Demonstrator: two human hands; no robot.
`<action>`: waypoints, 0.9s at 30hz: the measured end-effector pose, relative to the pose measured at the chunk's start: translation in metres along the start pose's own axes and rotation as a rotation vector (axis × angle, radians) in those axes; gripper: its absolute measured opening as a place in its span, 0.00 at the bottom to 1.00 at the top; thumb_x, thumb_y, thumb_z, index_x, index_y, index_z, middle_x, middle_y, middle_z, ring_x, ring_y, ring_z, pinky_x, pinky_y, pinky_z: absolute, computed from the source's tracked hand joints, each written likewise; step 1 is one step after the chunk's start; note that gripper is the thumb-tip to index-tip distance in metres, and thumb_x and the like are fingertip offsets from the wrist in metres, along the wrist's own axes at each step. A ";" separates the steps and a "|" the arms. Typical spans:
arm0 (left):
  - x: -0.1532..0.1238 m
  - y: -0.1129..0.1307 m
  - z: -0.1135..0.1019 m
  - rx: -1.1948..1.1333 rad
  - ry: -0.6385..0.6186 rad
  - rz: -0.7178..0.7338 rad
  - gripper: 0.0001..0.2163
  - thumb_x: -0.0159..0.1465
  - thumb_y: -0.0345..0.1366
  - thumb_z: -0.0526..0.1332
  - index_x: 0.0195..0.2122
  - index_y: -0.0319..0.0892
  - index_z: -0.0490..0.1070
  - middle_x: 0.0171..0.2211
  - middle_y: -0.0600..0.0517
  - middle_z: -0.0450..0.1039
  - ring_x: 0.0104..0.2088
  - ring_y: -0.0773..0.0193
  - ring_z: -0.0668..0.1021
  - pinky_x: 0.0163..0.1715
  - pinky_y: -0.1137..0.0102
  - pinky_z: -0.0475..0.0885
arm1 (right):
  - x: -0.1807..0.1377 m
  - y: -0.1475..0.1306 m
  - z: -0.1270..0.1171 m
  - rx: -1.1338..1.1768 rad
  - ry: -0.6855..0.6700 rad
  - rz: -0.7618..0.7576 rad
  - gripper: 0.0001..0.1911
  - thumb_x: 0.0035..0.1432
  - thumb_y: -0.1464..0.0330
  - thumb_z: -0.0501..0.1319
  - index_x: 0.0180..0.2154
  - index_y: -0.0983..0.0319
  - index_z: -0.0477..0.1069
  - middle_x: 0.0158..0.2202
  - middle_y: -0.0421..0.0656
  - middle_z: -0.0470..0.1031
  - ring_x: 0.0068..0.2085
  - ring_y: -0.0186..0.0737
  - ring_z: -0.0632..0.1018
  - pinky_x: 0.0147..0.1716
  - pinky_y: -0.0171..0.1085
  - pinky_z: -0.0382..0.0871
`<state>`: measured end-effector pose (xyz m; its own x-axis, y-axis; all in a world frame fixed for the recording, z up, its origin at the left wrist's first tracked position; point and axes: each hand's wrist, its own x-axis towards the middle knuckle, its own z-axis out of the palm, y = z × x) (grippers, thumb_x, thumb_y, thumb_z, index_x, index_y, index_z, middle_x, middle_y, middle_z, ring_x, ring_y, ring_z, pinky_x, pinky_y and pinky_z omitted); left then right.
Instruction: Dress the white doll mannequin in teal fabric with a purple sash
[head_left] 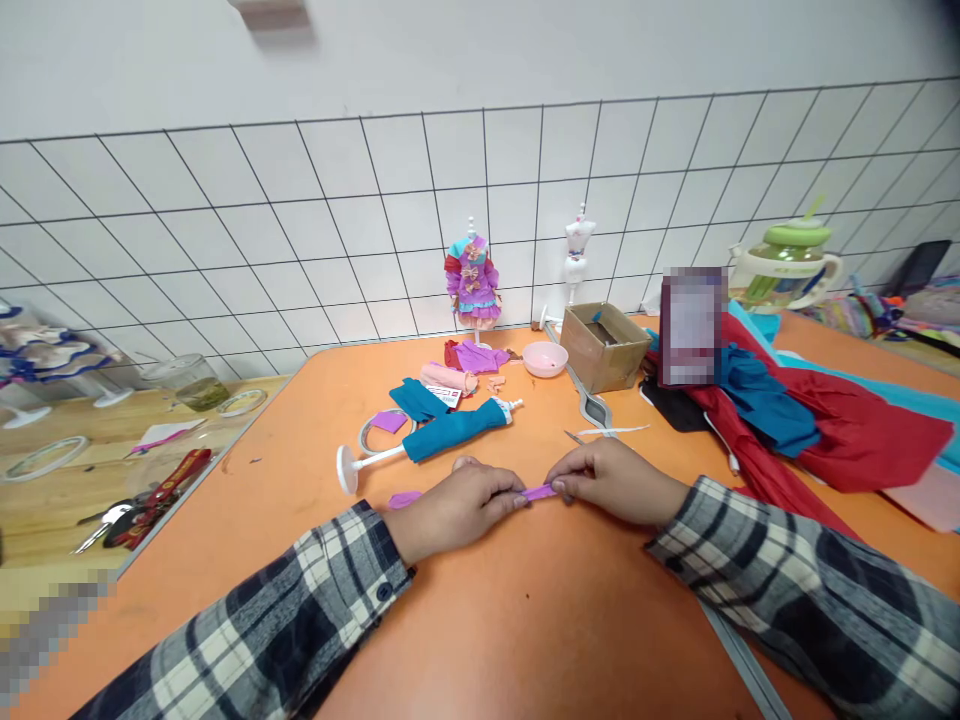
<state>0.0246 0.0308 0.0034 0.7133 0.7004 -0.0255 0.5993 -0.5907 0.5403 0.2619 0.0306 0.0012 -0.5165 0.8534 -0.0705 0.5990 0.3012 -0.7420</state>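
Observation:
Between my two hands a narrow strip of purple fabric (538, 493) is held level, just above the orange table. My left hand (469, 503) pinches its left end and my right hand (600, 480) pinches the right end; the fingertips cover both ends. Beyond my left hand lies a small dress form wrapped in teal cloth (456, 432), on its side with its white round base (347, 470) to the left. Another purple piece (405, 499) shows partly behind my left wrist. A roll of tape (367, 437) with a purple scrap on it lies past the form's stand.
At the back stand a dressed doll form (474, 285), a bare white form (579, 250), a pink bowl (545, 359) and a cardboard box (606, 350). Scissors (595, 408) lie before the box. Red cloth (862, 425) and a propped phone (691, 325) are at right; keys (112, 520) at left.

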 end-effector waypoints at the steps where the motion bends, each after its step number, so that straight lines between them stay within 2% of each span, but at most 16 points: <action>1: 0.000 0.000 -0.001 -0.006 -0.013 -0.002 0.11 0.70 0.39 0.53 0.39 0.44 0.75 0.32 0.55 0.78 0.34 0.66 0.75 0.40 0.71 0.64 | 0.000 0.001 0.000 0.084 -0.015 0.047 0.12 0.58 0.64 0.59 0.38 0.60 0.79 0.28 0.40 0.80 0.31 0.38 0.77 0.33 0.35 0.68; 5: 0.000 0.001 -0.004 -0.010 -0.014 -0.037 0.12 0.70 0.38 0.54 0.36 0.44 0.76 0.28 0.56 0.76 0.32 0.66 0.75 0.42 0.70 0.63 | 0.001 0.004 0.004 0.259 -0.006 0.077 0.16 0.54 0.64 0.62 0.44 0.63 0.75 0.27 0.40 0.78 0.31 0.38 0.78 0.32 0.35 0.68; 10: -0.003 0.012 -0.007 -0.026 0.106 0.016 0.13 0.70 0.40 0.53 0.46 0.46 0.75 0.40 0.53 0.78 0.43 0.61 0.75 0.47 0.66 0.61 | 0.001 -0.001 0.007 0.319 0.005 0.036 0.14 0.54 0.62 0.63 0.41 0.62 0.74 0.26 0.39 0.77 0.30 0.37 0.77 0.32 0.34 0.68; 12: -0.001 0.016 -0.006 -0.045 0.139 0.016 0.12 0.69 0.42 0.55 0.44 0.45 0.76 0.40 0.52 0.78 0.44 0.60 0.75 0.47 0.65 0.62 | 0.000 -0.003 0.007 0.370 -0.008 0.037 0.15 0.53 0.60 0.64 0.40 0.62 0.74 0.26 0.39 0.77 0.30 0.36 0.77 0.33 0.34 0.68; 15: 0.002 0.016 -0.003 -0.162 0.093 -0.049 0.14 0.67 0.44 0.57 0.34 0.41 0.76 0.30 0.53 0.75 0.34 0.64 0.73 0.39 0.69 0.64 | -0.001 -0.005 0.006 0.444 -0.024 0.031 0.16 0.53 0.58 0.65 0.38 0.63 0.74 0.27 0.40 0.78 0.31 0.36 0.77 0.34 0.35 0.68; 17: 0.003 0.013 -0.001 -0.300 0.034 -0.108 0.15 0.66 0.45 0.57 0.32 0.40 0.75 0.27 0.55 0.72 0.29 0.67 0.70 0.32 0.72 0.64 | 0.000 -0.005 0.005 0.459 -0.021 0.022 0.15 0.54 0.59 0.64 0.38 0.63 0.75 0.28 0.41 0.78 0.31 0.37 0.77 0.35 0.35 0.69; 19: 0.002 0.009 -0.001 -0.412 0.000 -0.139 0.14 0.65 0.46 0.58 0.33 0.39 0.75 0.28 0.55 0.71 0.29 0.67 0.69 0.29 0.73 0.63 | 0.000 -0.003 0.005 0.438 -0.015 0.016 0.14 0.55 0.59 0.63 0.38 0.64 0.76 0.29 0.42 0.78 0.32 0.37 0.77 0.36 0.36 0.69; 22: 0.002 0.005 0.000 -0.443 0.007 -0.153 0.14 0.64 0.45 0.58 0.34 0.39 0.75 0.28 0.55 0.69 0.29 0.67 0.68 0.29 0.74 0.62 | 0.001 0.002 0.005 0.410 -0.007 0.028 0.15 0.56 0.59 0.63 0.38 0.63 0.78 0.31 0.43 0.79 0.33 0.37 0.77 0.37 0.36 0.69; 27: 0.001 0.002 0.001 -0.459 0.013 -0.189 0.11 0.63 0.42 0.59 0.33 0.39 0.75 0.26 0.56 0.68 0.27 0.68 0.67 0.27 0.75 0.61 | 0.001 0.007 0.004 0.485 -0.066 0.117 0.25 0.54 0.53 0.63 0.47 0.64 0.76 0.32 0.45 0.80 0.26 0.33 0.73 0.29 0.35 0.69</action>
<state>0.0267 0.0303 0.0035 0.6011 0.7849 -0.1500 0.4940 -0.2175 0.8418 0.2630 0.0323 -0.0067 -0.5102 0.8360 -0.2022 0.3100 -0.0406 -0.9499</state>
